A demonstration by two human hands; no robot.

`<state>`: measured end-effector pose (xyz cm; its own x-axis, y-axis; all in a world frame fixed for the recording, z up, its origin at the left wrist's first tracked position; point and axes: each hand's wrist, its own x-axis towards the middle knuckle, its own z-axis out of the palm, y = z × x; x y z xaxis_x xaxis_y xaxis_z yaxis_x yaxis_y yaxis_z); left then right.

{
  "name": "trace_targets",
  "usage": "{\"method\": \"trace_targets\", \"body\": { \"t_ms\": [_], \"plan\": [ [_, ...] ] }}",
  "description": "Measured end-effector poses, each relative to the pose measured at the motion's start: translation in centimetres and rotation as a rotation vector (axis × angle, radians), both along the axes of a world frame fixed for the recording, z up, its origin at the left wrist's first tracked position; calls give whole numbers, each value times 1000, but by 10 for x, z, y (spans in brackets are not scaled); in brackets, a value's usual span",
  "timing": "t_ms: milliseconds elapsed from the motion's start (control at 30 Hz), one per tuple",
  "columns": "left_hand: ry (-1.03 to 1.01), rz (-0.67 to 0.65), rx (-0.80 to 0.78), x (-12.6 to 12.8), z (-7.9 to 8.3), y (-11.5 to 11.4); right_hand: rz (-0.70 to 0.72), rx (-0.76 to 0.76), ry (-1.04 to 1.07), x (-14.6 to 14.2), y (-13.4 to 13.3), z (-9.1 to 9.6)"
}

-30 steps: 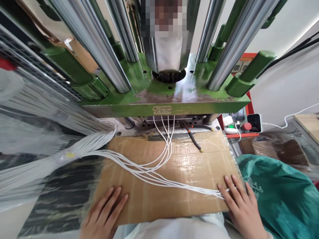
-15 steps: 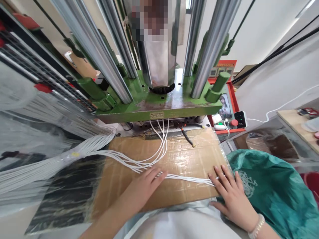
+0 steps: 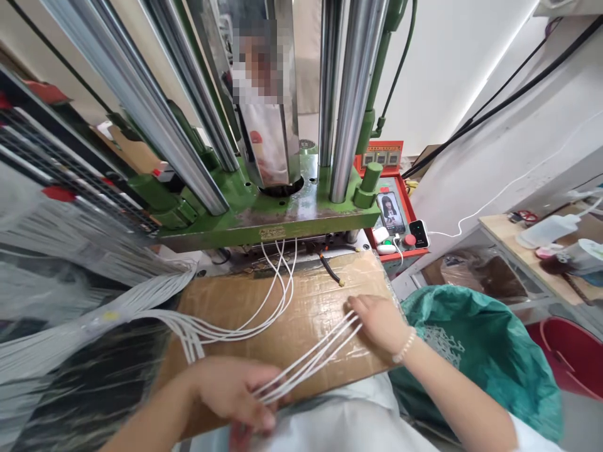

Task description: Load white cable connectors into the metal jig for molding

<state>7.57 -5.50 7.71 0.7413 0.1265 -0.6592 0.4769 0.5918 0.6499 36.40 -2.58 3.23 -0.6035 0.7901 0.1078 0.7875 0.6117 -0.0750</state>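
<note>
Several thin white cables point(image 3: 308, 364) run slantwise between my two hands, over a tape-covered cardboard sheet point(image 3: 325, 301). My left hand point(image 3: 235, 389) is closed around them at the lower left, near my lap. At the upper right end, my right hand point(image 3: 379, 323) grips the same cables, its fingertips partly hidden. A separate group of white cables point(image 3: 282, 285) curves from under the green press plate point(image 3: 273, 226) toward the large cable bundle point(image 3: 108, 317) on the left. Pliers with dark handles point(image 3: 332, 271) lie at the cardboard's back edge.
Steel columns point(image 3: 353, 107) rise from the press. To its right sits a red control box point(image 3: 407, 201) with a phone point(image 3: 391, 212) on it. A green sack point(image 3: 490, 351) holding small white pieces stands at the right, beside a red bucket point(image 3: 572, 351).
Both hands were lying flat with spread fingers on the cables and cardboard. Now they have closed on the cables and lifted them; the right hand moved inward. The view has turned slightly right.
</note>
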Motion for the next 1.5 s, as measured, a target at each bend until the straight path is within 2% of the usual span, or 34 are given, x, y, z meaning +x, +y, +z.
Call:
{"method": "trace_targets", "body": {
  "t_ms": [33, 133, 167, 200, 267, 333, 400, 433, 467, 567, 600, 633, 700, 733, 867, 933, 1000, 1100, 1200, 1267, 1367, 1500],
  "plan": [
    [-71, 104, -45, 11, -5, -4, 97, -30, 2, -12, 6, 3],
    [-147, 674, 2, 47, -24, -9, 357, -120, 63, -42, 25, 9],
    [-128, 773, 26, 55, -29, -8, 418, -184, 117, -47, 31, 11],
    [-96, 808, 46, 60, -33, -6, 471, -272, 189, -48, 38, 12],
    [-56, 776, 106, 63, -37, -1, 562, -471, 366, -44, 48, 15],
    [-52, 771, 136, 63, -38, 3, 649, -599, 511, -41, 54, 17],
    [-82, 831, 127, 64, -37, 6, 684, -619, 578, -43, 57, 19],
    [-102, 861, 121, 65, -37, 7, 636, -585, 592, -46, 59, 18],
    [-128, 882, 123, 66, -38, 7, 521, -519, 594, -49, 62, 17],
    [-199, 869, 221, 67, -42, 4, -62, -221, 455, -56, 73, 8],
    [-201, 852, 250, 65, -43, 3, -180, -142, 364, -56, 77, 3],
    [-195, 842, 265, 63, -44, 1, -225, -97, 274, -55, 79, -1],
    [-167, 878, 271, 56, -43, -3, -177, -70, 158, -47, 80, -8],
    [-151, 940, 285, 51, -41, -4, -112, -58, 146, -40, 79, -10],
    [-120, 1260, 395, 36, -28, -4, 235, -7, 224, 1, 84, -15],
    [-143, 1329, 358, 36, -21, 0, 341, 19, 258, 23, 99, -17],
    [-171, 1343, 274, 43, -16, 5, 331, 42, 254, 40, 120, -18],
    [-211, 1334, 183, 57, -14, 11, 122, 100, 236, 51, 147, -16],
    [-230, 1304, 156, 66, -18, 13, -76, 178, 255, 33, 146, -12],
    [-235, 1275, 141, 69, -21, 14, -47, 176, 250, 7, 131, -10],
    [-248, 1244, 123, 69, -26, 14, 103, 85, 258, -45, 115, -9],
    [-224, 1182, 179, 68, -31, 10, 32, -54, 276, -101, 131, -10]
  ]
}}
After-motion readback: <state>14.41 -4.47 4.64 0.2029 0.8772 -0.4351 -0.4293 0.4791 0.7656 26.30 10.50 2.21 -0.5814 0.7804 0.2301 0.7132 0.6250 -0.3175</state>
